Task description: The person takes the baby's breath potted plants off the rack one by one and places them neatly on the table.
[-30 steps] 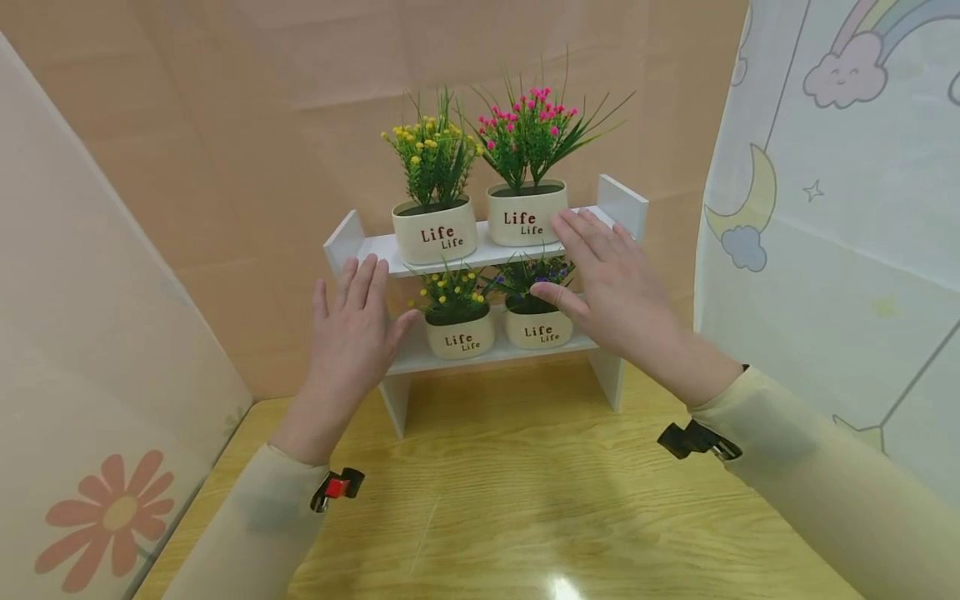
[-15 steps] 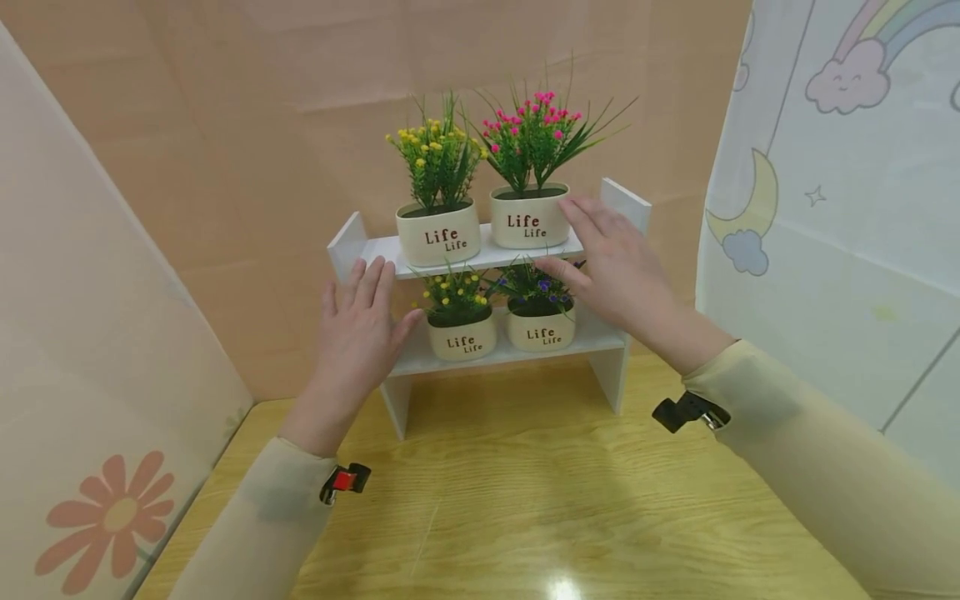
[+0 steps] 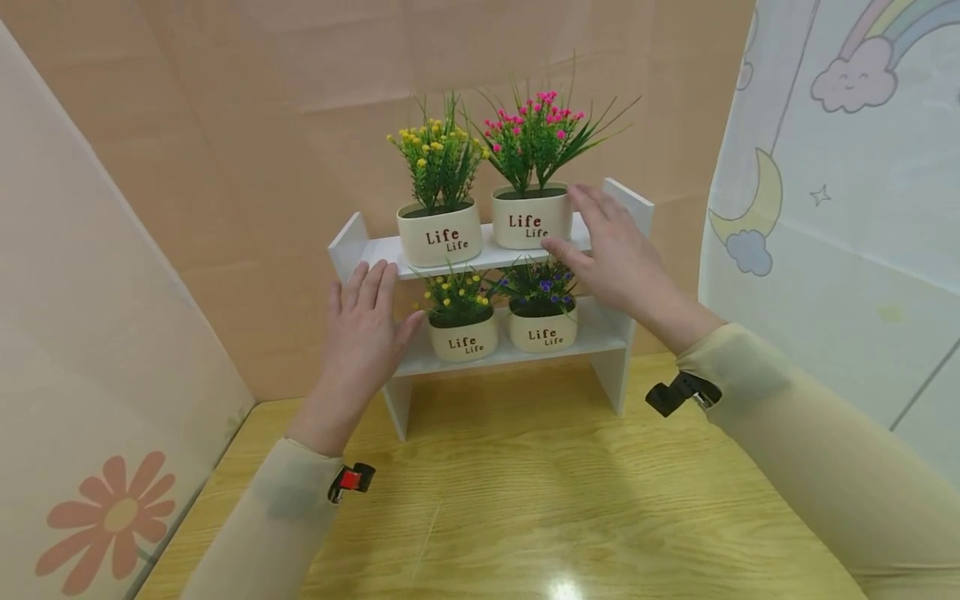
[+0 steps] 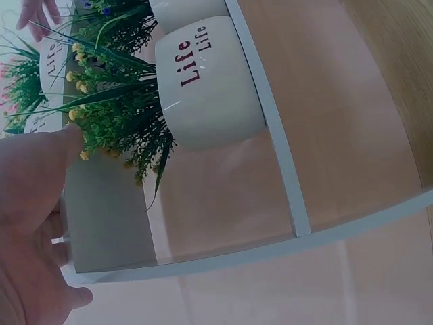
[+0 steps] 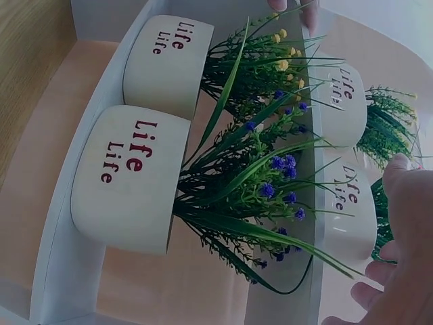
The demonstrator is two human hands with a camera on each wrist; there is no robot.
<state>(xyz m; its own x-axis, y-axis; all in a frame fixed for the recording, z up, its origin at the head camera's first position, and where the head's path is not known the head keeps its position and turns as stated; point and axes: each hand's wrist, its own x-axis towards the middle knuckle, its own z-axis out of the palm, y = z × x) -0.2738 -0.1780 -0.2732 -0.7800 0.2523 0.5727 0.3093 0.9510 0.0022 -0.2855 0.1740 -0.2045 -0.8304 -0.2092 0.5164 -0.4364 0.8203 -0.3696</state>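
Note:
A white two-tier shelf [image 3: 510, 357] holds cream oval pots marked "Life". On the upper tier stand a pot with yellow flowers [image 3: 439, 236] and a pot with pink flowers [image 3: 532, 218]. Below are a smaller yellow-flowered pot [image 3: 462, 338] and a purple-flowered pot [image 3: 543, 332]. My left hand [image 3: 363, 337] is at the left end of the shelf, fingers straight over the upper board's corner, holding no pot. My right hand [image 3: 618, 254] is at the right side of the pink-flowered pot, fingers extended beside it and thumb across its lower front corner.
The shelf stands on a wood-grain table [image 3: 510, 492]. Behind it hangs a tan backdrop [image 3: 247, 167]. A pale panel with a flower print [image 3: 112, 517] flanks the left, and a white cloth with moon and cloud prints [image 3: 825, 275] hangs at the right.
My right hand has shifted from in front of the pink-flowered pot's right edge to its side. My left hand has edged slightly right. The pots keep their places on the shelf.

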